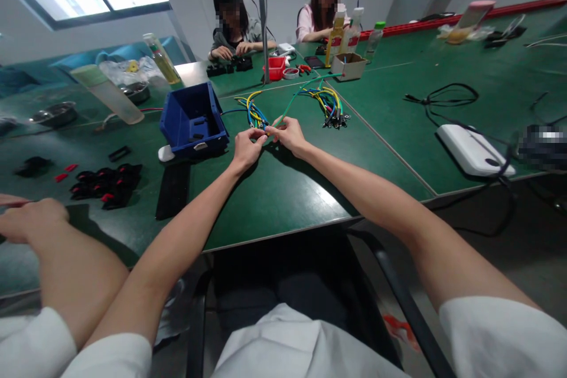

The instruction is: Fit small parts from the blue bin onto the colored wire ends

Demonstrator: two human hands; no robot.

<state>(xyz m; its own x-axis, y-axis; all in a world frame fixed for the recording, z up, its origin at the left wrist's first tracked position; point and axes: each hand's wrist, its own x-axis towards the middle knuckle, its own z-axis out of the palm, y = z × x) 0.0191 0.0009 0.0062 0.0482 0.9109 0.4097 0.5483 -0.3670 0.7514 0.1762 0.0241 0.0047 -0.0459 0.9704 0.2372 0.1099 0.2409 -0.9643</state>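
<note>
Both of my hands meet over the green table [283,195], fingertips nearly touching. My right hand [289,133] pinches a green wire [292,97] that runs up and right toward a small cardboard box [348,66]. The fingers of my left hand [248,147] are pressed together at the wire's near end; what they grip is too small to make out. Just behind my left hand is a bundle of yellow, blue and green wires [253,107]. Another bundle, with dark and metal ends [330,105], lies to the right of my right hand.
A blue bin [194,120] stands left of my hands, with a black slab [173,190] before it. Black-and-red parts [106,184] and another person's arm [75,254] are at left. A white device [473,150] with cables lies right. Two people sit across, near bottles [335,38].
</note>
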